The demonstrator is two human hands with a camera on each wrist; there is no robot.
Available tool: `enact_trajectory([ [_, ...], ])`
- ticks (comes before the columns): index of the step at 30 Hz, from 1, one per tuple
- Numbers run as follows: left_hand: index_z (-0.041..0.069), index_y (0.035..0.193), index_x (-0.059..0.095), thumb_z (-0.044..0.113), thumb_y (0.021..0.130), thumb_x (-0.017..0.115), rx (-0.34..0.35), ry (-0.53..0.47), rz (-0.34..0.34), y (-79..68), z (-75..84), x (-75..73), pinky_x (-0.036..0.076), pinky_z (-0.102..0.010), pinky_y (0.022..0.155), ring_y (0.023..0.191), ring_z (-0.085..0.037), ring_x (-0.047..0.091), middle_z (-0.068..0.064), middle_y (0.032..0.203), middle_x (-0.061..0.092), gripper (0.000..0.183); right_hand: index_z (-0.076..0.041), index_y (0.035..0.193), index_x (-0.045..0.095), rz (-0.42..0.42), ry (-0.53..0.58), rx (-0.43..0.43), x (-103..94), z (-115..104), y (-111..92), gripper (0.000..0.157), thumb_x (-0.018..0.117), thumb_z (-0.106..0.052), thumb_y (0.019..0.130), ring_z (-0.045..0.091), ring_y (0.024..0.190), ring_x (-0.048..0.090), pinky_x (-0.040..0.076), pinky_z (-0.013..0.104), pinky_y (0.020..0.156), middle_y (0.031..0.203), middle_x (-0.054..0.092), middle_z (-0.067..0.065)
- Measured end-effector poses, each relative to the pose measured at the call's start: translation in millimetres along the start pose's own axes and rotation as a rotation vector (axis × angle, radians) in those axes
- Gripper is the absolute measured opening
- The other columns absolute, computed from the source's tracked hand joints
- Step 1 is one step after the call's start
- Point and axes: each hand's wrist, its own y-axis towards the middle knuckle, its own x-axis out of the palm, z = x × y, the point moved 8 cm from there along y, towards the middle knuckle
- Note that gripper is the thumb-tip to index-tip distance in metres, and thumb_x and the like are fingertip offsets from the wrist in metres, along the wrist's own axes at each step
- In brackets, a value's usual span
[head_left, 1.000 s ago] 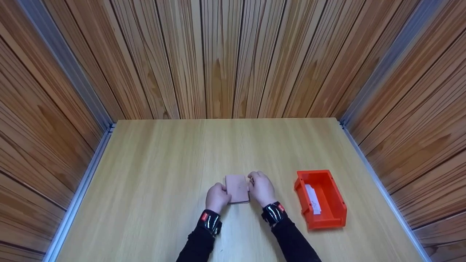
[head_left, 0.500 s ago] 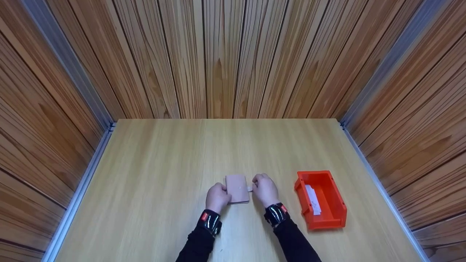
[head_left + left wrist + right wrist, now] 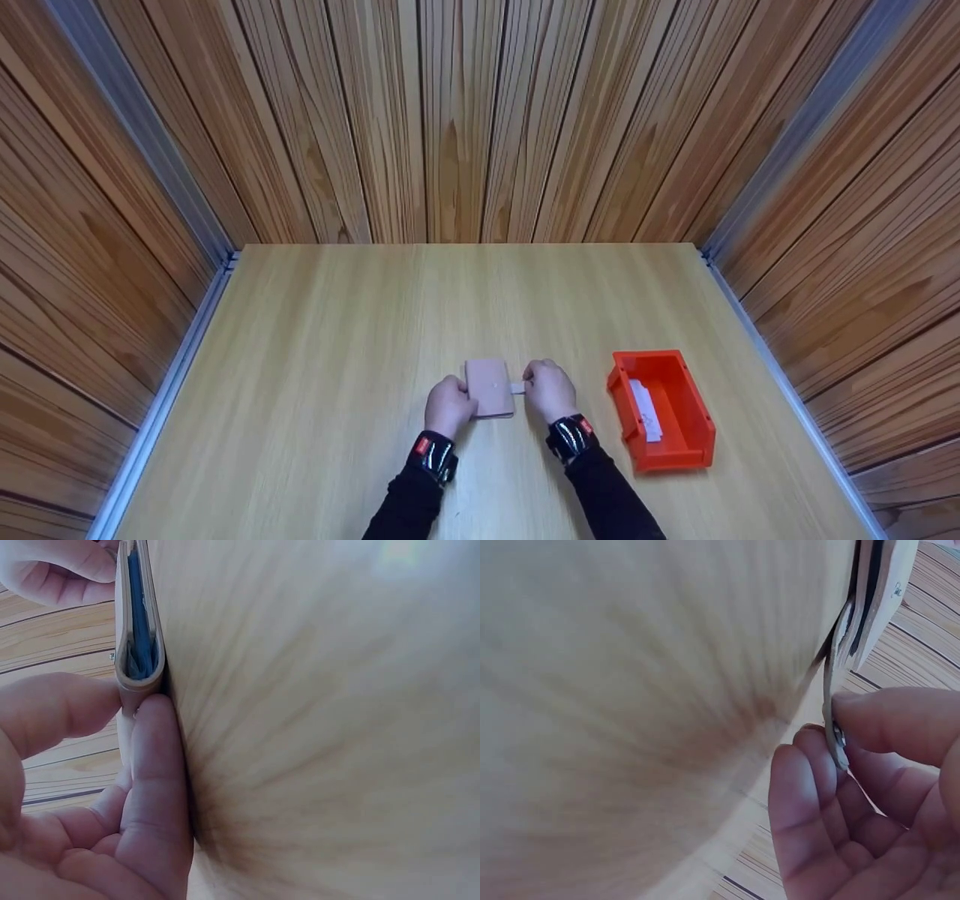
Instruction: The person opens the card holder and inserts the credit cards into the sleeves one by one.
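Observation:
A small pink folded wallet (image 3: 489,388) lies flat on the table in the head view. My left hand (image 3: 447,409) pinches its folded left edge between thumb and fingers. In the left wrist view, blue material shows inside the wallet's fold (image 3: 142,682). From the wallet's right side a short strap (image 3: 518,388) sticks out, lifted off the cover. My right hand (image 3: 550,391) pinches the strap's free end between thumb and fingers. The right wrist view shows a metal snap on that strap (image 3: 832,697), close to the thumb tip.
To the right of my right hand stands an orange-red open bin (image 3: 686,420) with a white label (image 3: 645,411) on its left side. Wood-plank walls (image 3: 450,127) surround the light wooden table (image 3: 337,322) at the back and sides, with metal rails along its side edges.
My right hand has moved a little to the right, drawing the strap away from the wallet's cover so that it shows. The left hand and the wallet have stayed in place.

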Motion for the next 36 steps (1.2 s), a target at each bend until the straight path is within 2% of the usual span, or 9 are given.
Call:
enact_trajectory([
  [5,0.003,0.083,0.062,-0.001,0.070,0.070,-0.003,-0.005,-0.001,-0.2,-0.2,0.5,0.049,-0.038,0.068,0.074,-0.022,0.058,-0.004,0.079,0.062,0.016,-0.006,0.078,0.064,-0.021,-0.022,0.004,1.5,1.6,0.9,0.012,0.071,0.004,0.077,0.026,0.073,0.059,0.050,0.042,0.067,0.078,0.058,0.005],
  [13,0.002,0.081,0.064,-0.001,0.070,0.069,0.054,0.015,0.022,0.2,3.0,-0.1,0.049,-0.039,0.066,0.071,-0.022,0.058,-0.004,0.075,0.062,0.013,-0.006,0.076,0.065,-0.033,-0.037,-0.015,0.5,1.3,2.7,0.011,0.071,0.003,0.077,0.027,0.073,0.058,0.049,0.042,0.066,0.078,0.058,0.007],
  [19,0.001,0.080,0.063,-0.002,0.069,0.069,0.065,-0.003,0.029,-1.3,4.0,-1.0,0.049,-0.039,0.065,0.070,-0.022,0.057,-0.004,0.075,0.062,0.013,-0.006,0.076,0.064,-0.050,-0.031,0.001,3.1,3.5,3.7,0.012,0.071,0.003,0.076,0.027,0.073,0.057,0.049,0.042,0.067,0.079,0.056,0.007],
  [27,0.002,0.081,0.063,-0.002,0.071,0.068,0.042,-0.008,0.022,-1.9,1.9,-0.2,0.049,-0.038,0.066,0.070,-0.021,0.057,-0.004,0.075,0.061,0.012,-0.006,0.075,0.063,-0.051,-0.040,-0.010,3.8,3.4,3.5,0.013,0.072,0.003,0.075,0.028,0.075,0.058,0.049,0.043,0.068,0.080,0.056,0.007],
  [32,0.004,0.078,0.059,-0.001,0.073,0.069,0.025,0.029,-0.001,-0.9,4.8,-2.3,0.047,-0.037,0.063,0.067,-0.020,0.054,-0.002,0.072,0.056,0.012,-0.006,0.076,0.063,-0.064,-0.031,0.003,4.3,3.7,3.5,0.012,0.071,0.003,0.076,0.027,0.075,0.057,0.049,0.043,0.069,0.081,0.056,0.007],
  [36,0.004,0.079,0.058,0.001,0.075,0.072,0.085,0.097,0.040,-1.0,16.1,-6.6,0.046,-0.040,0.064,0.069,-0.023,0.054,-0.004,0.073,0.054,0.014,-0.006,0.075,0.063,-0.057,-0.028,0.003,3.8,4.0,3.6,0.011,0.070,0.003,0.076,0.028,0.075,0.058,0.049,0.043,0.068,0.080,0.056,0.006],
])
